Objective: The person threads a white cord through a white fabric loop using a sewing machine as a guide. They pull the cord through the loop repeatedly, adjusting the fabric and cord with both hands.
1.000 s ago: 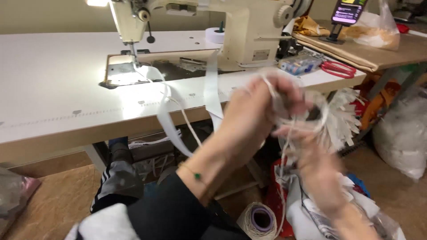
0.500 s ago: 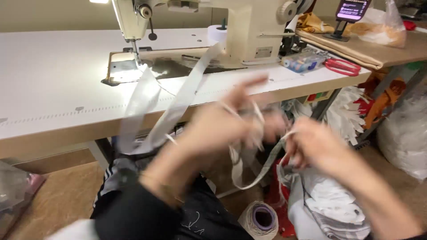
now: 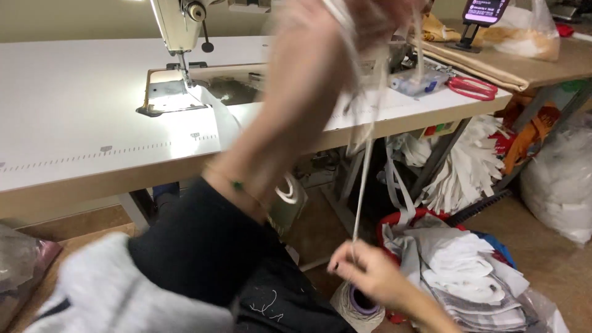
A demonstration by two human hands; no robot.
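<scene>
While the left hand (image 3: 370, 15), blurred, lifts white elastic tape (image 3: 365, 160) above the sewing table (image 3: 74, 123), the right hand (image 3: 364, 271) pinches it below; judging by that, measuring continues, needing steady tension.

A: Left hand (image 3: 364, 15) is up high at the top edge, blurred, gripping a white elastic strip (image 3: 365, 154) that hangs straight down

B: And the right hand (image 3: 364, 271) is low, fingers (image 3: 345, 259) pinched on that same strip, just above a thread cone (image 3: 357, 305) on the floor

A: Behind them, the sewing machine (image 3: 182, 24) stands lit on the white desk (image 3: 74, 105), red scissors (image 3: 472, 87) at its far end, a red basket (image 3: 401, 222) of white pieces just beside the right hand
</scene>
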